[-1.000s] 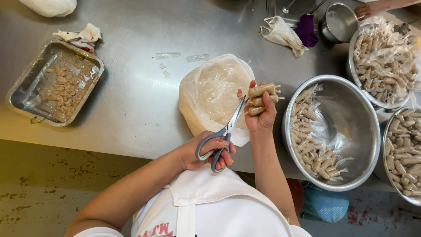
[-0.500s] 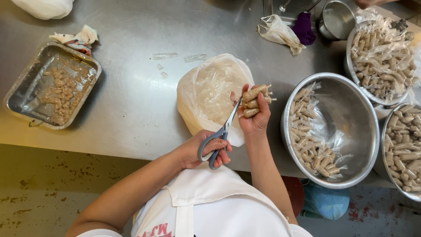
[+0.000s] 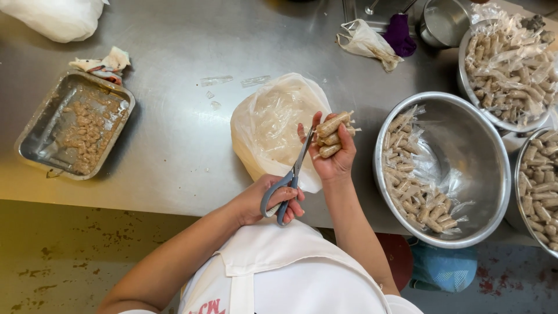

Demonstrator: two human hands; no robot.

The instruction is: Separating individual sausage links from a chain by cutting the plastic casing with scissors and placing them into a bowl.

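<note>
Three bowls (image 3: 494, 145) of wrapped sausages (image 3: 418, 197), crumb-filled tray (image 3: 35, 145)

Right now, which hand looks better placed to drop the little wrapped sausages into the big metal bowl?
Probably the right hand: it already holds the wrapped sausages and is right beside the metal bowl. The left hand is busy gripping the scissors, farther from it.

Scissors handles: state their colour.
Grey-blue handles on the scissors, gripped by the left hand; the head view shows them best.

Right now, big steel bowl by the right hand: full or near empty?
Partly filled. The steel bowl has wrapped rolls banked along its left and lower wall only; the rest of the bottom shows bare metal.
</note>
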